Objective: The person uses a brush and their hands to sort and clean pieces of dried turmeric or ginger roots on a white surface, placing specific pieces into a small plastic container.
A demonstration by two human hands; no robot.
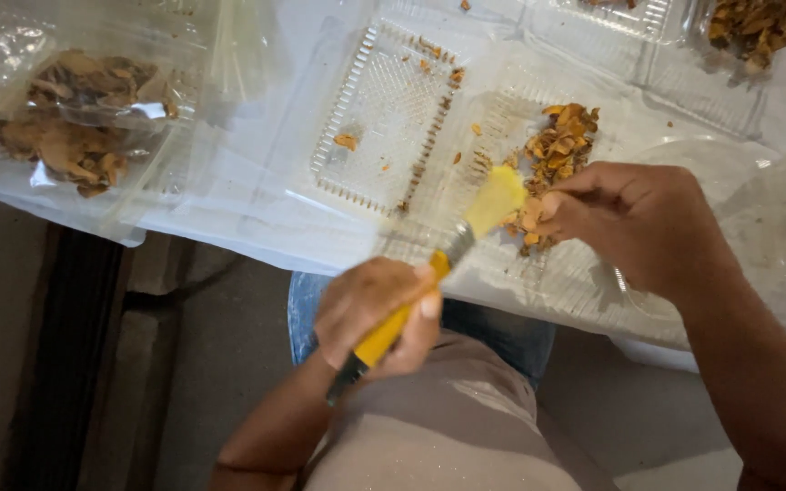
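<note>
Gripping a yellow-handled paintbrush (429,289) low on its handle, the left hand (377,314) sits at lower centre of the frame, fingers wrapped tight round the yellow part so the pale, blurred bristles (495,200) point up and to the right. The blur suggests a quick sweep, and holding the handle near its end would give the bristles a long, light stroke.

Just right of the bristles, the right hand (634,227) pinches a small tan fragment (531,215) between thumb and fingertips, closed on it and holding it at the brush tip, just above the tray, so what is brushed off can fall inside it. Directly behind it, a heap of orange-brown dried pieces (561,145) lies in the right half of an opened clear plastic clamshell tray (384,118); the left half holds only scattered crumbs, many lined along the ridge at the hinge.

At upper left of the frame, clear plastic bags (75,118) hold darker brown dried pieces, set apart from the loose heap. At upper right, a second clear tray (684,55) holds another clump of the same brownish material. Everything rests on a white sheet (256,209) covering the work surface, and the edge hangs over the person's lap at bottom centre.
</note>
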